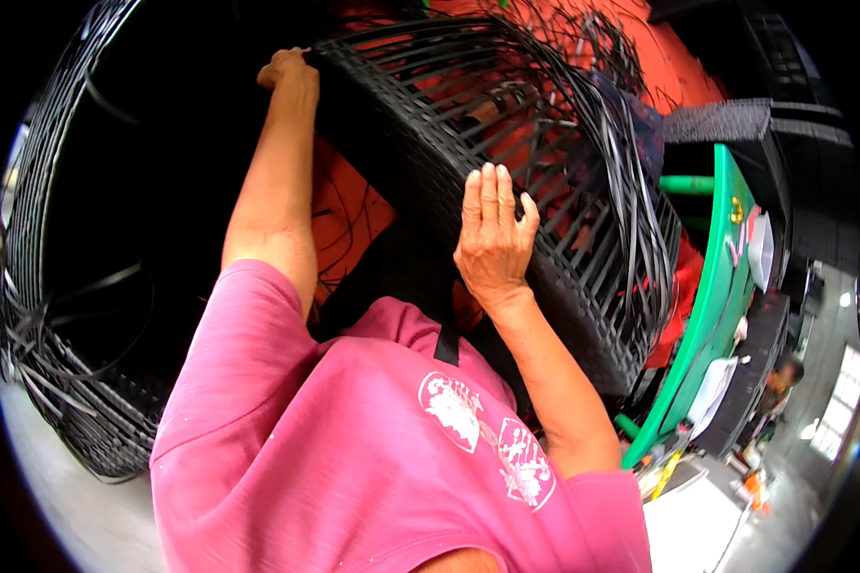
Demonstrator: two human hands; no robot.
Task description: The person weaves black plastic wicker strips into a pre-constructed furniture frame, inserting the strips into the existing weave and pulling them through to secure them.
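Note:
A half-woven black basket-like piece (583,306) of flat plastic strips slants across the upper middle, from far left to near right. Its dense woven band faces me, and long loose strips (631,191) fan out and bend over beyond it. My right hand (495,234) lies flat against the band's upper edge, fingers straight and thumb slightly apart. At the far left corner of the piece, my left hand (289,72) has its fingers curled at the edge. Dark surroundings partly hide those fingers.
Under the piece shows an orange-red surface (354,215) with scattered strips. A green stool or table (702,315) on its side stands at right, with small items by it. Another large black strip-woven piece (33,210) curves along the left. Pale floor (96,506) lies lower left.

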